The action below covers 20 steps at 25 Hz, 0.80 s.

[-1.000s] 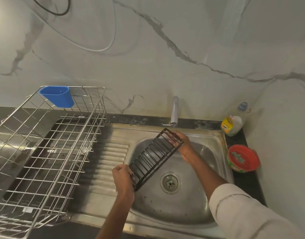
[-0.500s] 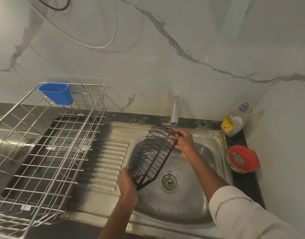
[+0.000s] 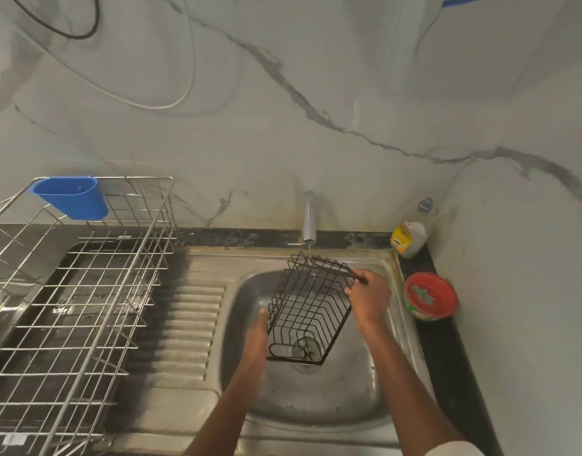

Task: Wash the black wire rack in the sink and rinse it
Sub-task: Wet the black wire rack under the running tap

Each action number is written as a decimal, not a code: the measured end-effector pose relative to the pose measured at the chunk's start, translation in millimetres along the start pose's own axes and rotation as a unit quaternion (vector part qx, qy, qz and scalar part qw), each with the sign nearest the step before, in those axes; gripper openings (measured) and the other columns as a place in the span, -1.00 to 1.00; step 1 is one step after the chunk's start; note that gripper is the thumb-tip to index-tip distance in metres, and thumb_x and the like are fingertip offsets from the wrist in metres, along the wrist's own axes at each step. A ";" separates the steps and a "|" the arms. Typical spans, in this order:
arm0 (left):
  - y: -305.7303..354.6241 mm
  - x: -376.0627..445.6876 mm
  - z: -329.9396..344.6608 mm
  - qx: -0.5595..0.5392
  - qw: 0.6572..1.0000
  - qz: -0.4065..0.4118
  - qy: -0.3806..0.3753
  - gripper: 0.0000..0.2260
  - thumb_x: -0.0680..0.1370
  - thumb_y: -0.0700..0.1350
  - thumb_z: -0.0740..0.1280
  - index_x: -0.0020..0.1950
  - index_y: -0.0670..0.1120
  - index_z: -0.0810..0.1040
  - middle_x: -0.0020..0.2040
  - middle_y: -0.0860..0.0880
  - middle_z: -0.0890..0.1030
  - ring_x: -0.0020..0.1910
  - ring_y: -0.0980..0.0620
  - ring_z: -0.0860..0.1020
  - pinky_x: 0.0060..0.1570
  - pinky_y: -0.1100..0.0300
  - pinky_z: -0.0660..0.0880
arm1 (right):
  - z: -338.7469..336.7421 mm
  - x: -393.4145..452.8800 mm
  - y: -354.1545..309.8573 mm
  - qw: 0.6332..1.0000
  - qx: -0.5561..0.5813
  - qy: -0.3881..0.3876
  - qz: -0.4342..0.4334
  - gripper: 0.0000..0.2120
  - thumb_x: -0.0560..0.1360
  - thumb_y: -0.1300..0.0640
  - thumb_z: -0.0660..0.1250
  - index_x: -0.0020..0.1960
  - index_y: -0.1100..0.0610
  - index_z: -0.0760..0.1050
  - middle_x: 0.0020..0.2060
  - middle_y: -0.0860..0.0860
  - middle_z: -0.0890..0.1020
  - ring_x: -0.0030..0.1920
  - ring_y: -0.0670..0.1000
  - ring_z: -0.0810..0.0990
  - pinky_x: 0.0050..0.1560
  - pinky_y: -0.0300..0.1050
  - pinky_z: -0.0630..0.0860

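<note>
Sink (image 3: 375, 403): steel basin, the landmark for all below. Drying rack (image 3: 79, 311): large silver wire frame, left of the sink, blue cup (image 3: 73, 197) hung on its far rim. Black wire rack (image 3: 307, 311): held tilted over the sink, above the drain, far end under the tap (image 3: 309, 217), where a thin stream falls. Judged light, stiff, open-meshed; wet coated wire likely slick, so best held by the rim wires at opposite sides. Right hand (image 3: 370, 299): grip pinching the far rim wire. Left hand (image 3: 258, 337): fingers straight against the near left side. Red bowl (image 3: 431, 296) and soap bottle (image 3: 409, 238): right of the sink, on the tabletop.
</note>
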<state>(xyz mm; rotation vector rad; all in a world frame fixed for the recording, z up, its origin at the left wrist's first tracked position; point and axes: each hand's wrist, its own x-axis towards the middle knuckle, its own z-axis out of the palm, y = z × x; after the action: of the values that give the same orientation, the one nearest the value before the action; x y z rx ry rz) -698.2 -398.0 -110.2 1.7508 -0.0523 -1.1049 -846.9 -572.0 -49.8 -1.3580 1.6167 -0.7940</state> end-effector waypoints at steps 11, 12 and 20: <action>90.1 -2.3 55.4 0.190 0.937 0.211 -0.204 -0.58 0.69 -0.15 0.28 0.57 0.02 0.45 0.34 0.00 0.65 0.36 0.00 0.59 0.50 -0.07 0.43 | -50.5 -37.3 -25.4 0.990 -0.037 0.099 -0.090 -0.48 0.52 0.48 0.24 0.42 0.16 0.55 0.35 0.09 0.61 0.34 0.08 0.58 0.08 -0.34 0.37; 92.9 -3.5 62.8 0.241 0.923 0.226 -0.199 -0.58 0.69 -0.16 0.29 0.56 -0.01 0.43 0.32 0.00 0.65 0.33 0.01 0.60 0.47 -0.06 0.45 | -54.3 -39.8 -23.6 0.991 -0.038 0.093 -0.088 -0.47 0.53 0.47 0.25 0.44 0.15 0.53 0.38 0.09 0.58 0.37 0.07 0.56 0.05 -0.39 0.36; 95.2 16.5 61.5 0.248 0.931 0.266 -0.025 -0.78 0.73 -0.15 0.28 0.33 -0.07 0.64 0.15 0.01 0.73 0.18 0.00 0.66 0.28 -0.10 0.60 | -66.3 -39.6 -12.8 0.990 -0.002 -0.109 -0.091 -0.11 0.45 0.22 0.56 0.63 -0.09 0.19 0.58 -0.06 0.26 0.53 0.04 0.35 0.46 0.13 0.43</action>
<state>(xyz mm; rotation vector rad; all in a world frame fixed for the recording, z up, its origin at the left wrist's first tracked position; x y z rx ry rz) -689.6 -496.2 -51.9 1.9748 -0.8527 -0.7644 -899.4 -539.6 -1.8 -1.5534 1.3391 -0.7194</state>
